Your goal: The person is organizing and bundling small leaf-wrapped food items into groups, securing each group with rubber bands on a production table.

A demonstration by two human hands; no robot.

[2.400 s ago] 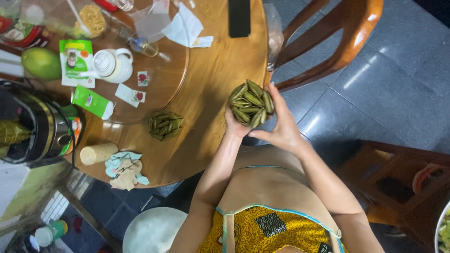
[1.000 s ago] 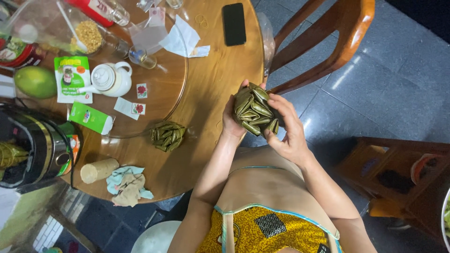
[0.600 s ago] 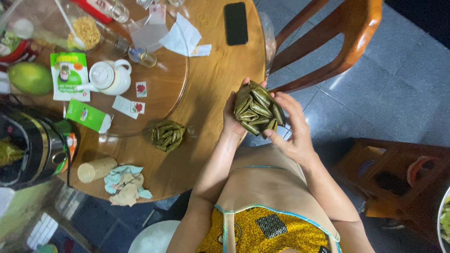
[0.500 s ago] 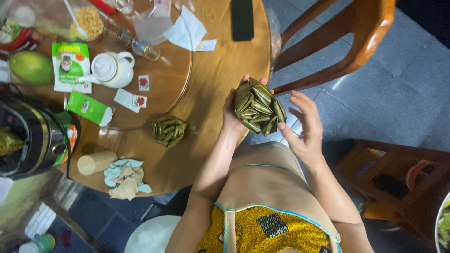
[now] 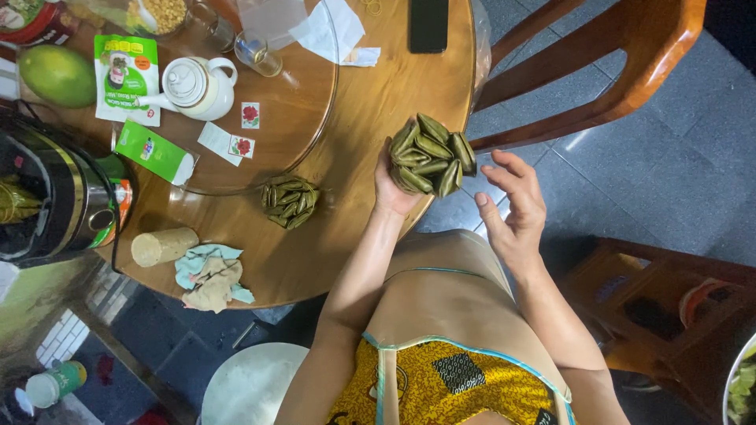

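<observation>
The left hand [image 5: 391,186] is closed around the underside of a woven leaf ball [image 5: 429,155], a rounded piece plaited from dark green folded strips, and holds it up over the near edge of the round wooden counter [image 5: 394,86]. The right hand [image 5: 512,206] is open, fingers spread and slightly curled, just to the right of the ball and not touching it; it holds nothing. The ball looks closed all round on the side that shows, with the strip ends tucked in and no loose tails visible, so by my judgement the weaving of this piece is at or close to its end; whether the hidden underside in the palm is finished cannot be told. A second woven leaf piece [image 5: 289,201], smaller and flatter, lies on the counter well to the left of the left hand, which suggests one piece is already set aside. No spare leaf strips show near the hands, so how many more pieces remain cannot be judged. Farther left of the hands on the counter stand a white teapot [image 5: 195,83], a green packet [image 5: 155,151] and a cork-coloured cylinder [image 5: 164,245] beside a crumpled cloth [image 5: 211,276]. A wooden chair [image 5: 606,71] stands beyond the right hand.
</observation>
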